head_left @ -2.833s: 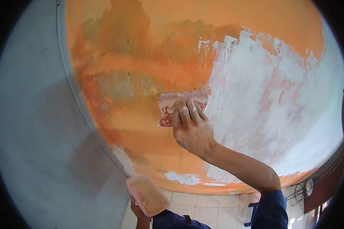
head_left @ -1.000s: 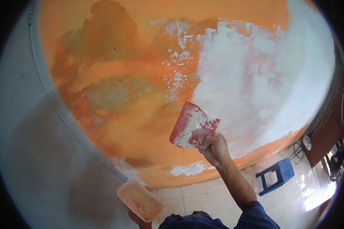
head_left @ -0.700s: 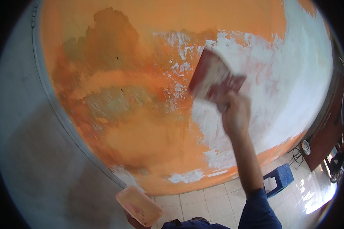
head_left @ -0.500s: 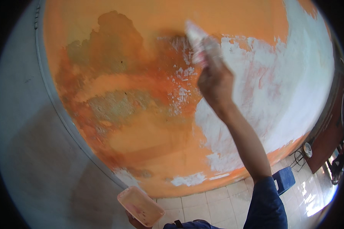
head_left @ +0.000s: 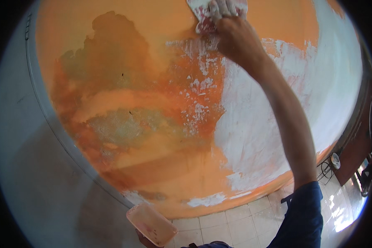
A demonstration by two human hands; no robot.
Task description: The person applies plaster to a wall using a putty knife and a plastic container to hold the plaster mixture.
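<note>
Across the middle of the view stands one orange wall [head_left: 169, 165], with darker, greenish-brown stains on its left part. Along the left is one grey wall [head_left: 41, 165], meeting the orange one at a slanting corner. One large white patch [head_left: 260, 120] covers much of the orange wall's right side, with a band of white flecks [head_left: 200, 84] just left of it. Below runs one pale tiled floor [head_left: 215, 223]. One bare right forearm [head_left: 293, 124] comes out of one dark blue sleeve [head_left: 301, 211] and reaches up over the white patch. One brown board [head_left: 355, 149] leans at the far right. One pinkish tray [head_left: 151, 223] is low and left of centre, tilted, its inside smeared with a few reddish marks. One red scraper [head_left: 204, 14], coated with white paste, is at the top edge, which cuts it off; whether it touches the wall I cannot tell. The right hand [head_left: 235, 35] grips it, fingers laid over its face. The left hand [head_left: 142, 237], mostly hidden, holds the tray from its left side. Two dark specks [head_left: 122, 75] mark the stains.
</note>
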